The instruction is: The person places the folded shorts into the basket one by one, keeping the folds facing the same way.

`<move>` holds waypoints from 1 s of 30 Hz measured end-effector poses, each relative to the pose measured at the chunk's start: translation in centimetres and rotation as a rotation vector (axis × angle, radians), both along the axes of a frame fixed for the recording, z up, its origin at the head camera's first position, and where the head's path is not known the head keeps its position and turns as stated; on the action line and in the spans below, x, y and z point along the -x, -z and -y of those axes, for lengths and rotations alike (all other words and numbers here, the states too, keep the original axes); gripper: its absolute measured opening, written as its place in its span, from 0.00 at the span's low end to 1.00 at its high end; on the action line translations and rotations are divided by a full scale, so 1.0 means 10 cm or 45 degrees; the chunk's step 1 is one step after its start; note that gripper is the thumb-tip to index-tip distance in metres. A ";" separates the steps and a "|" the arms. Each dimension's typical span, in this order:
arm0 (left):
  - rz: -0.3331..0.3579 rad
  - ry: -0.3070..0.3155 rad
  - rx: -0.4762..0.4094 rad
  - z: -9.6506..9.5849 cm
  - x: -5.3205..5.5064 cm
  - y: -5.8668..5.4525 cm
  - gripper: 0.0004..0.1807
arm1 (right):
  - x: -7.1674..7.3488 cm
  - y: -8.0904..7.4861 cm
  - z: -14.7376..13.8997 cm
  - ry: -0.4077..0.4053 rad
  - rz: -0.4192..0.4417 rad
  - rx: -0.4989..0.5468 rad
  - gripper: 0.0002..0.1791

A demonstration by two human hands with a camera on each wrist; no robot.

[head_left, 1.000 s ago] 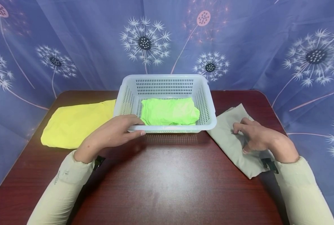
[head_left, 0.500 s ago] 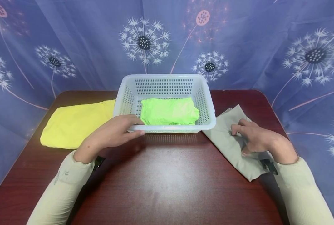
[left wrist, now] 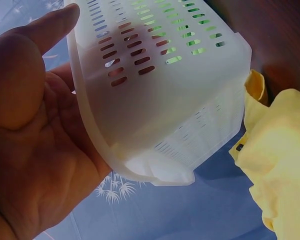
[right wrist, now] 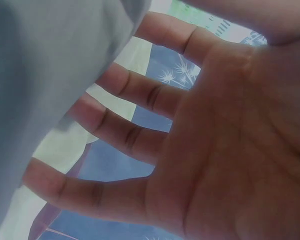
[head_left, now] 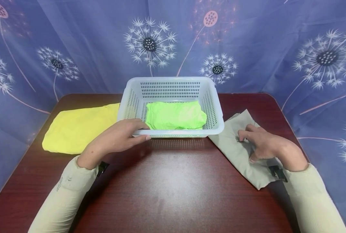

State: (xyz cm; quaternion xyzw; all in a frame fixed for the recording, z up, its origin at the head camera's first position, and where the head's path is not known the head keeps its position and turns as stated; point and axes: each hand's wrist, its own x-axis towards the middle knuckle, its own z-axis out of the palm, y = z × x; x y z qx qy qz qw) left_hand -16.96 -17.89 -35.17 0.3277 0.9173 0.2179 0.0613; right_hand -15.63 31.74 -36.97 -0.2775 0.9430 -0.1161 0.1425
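Note:
My left hand [head_left: 119,137] grips the near-left rim of a white plastic basket [head_left: 176,132], fingers inside and thumb outside. In the left wrist view, the thumb lies along the slotted wall of the basket [left wrist: 155,115]. A folded bright green cloth [head_left: 176,115] lies in the basket. On the right, my right hand [head_left: 266,142] rests its bent, spread fingertips on a folded grey cloth [head_left: 234,155]. The right wrist view has those fingertips against the grey cloth [right wrist: 45,60], the palm clear of it. The grey cloth lies slanted, one corner near the basket's right side.
A folded yellow cloth [head_left: 77,129] lies left of the basket, partly behind my left forearm. Everything stands on a dark red-brown table [head_left: 173,191]. A blue curtain [head_left: 97,38] with a dandelion print hangs close behind the table and at both sides.
The grey cloth has turned and slid slightly left and toward me, with my right hand moving a little left on it. My left hand and the basket have stayed in place.

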 end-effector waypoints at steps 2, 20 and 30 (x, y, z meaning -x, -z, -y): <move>-0.001 0.002 0.001 0.00 0.00 0.00 0.11 | -0.01 0.00 -0.01 -0.003 0.001 -0.003 0.39; 0.002 -0.004 0.014 0.00 -0.01 0.00 0.11 | -0.09 -0.01 0.13 -0.049 0.000 0.023 0.40; 0.000 -0.004 0.013 -0.01 0.00 -0.01 0.11 | -0.13 -0.02 0.22 -0.068 -0.024 0.030 0.40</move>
